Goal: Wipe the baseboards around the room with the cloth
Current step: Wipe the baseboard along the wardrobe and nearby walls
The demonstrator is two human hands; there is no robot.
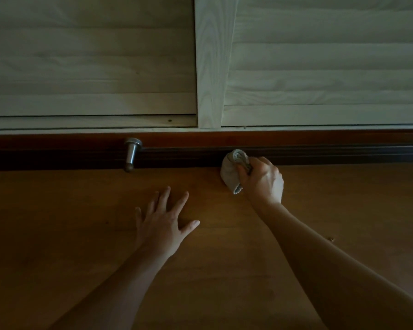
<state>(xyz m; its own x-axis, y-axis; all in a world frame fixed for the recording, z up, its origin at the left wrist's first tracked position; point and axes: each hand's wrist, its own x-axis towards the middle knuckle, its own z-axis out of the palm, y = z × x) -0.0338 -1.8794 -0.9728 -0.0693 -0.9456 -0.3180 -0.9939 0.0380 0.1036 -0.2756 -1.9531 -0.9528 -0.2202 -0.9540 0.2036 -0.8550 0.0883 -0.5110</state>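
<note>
— Right hand (262, 181) is gripping the bunched cloth (230, 170) and pressing it against the dark baseboard (320, 154); left hand (163, 225) is lying spread on the floor (81, 234).
— What is risking to fail?
— I think the bunched cloth is missing the grooves, or catching the metal door stop (132, 152) nearby.

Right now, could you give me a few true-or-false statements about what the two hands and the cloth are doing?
1. The right hand grips the cloth. True.
2. The cloth lies spread flat on the floor, away from the baseboard. False: it is bunched up against the baseboard.
3. The left hand rests on the floor with fingers spread. True.
4. The metal doorstop stands to the right of the cloth. False: it is to its left.
</note>
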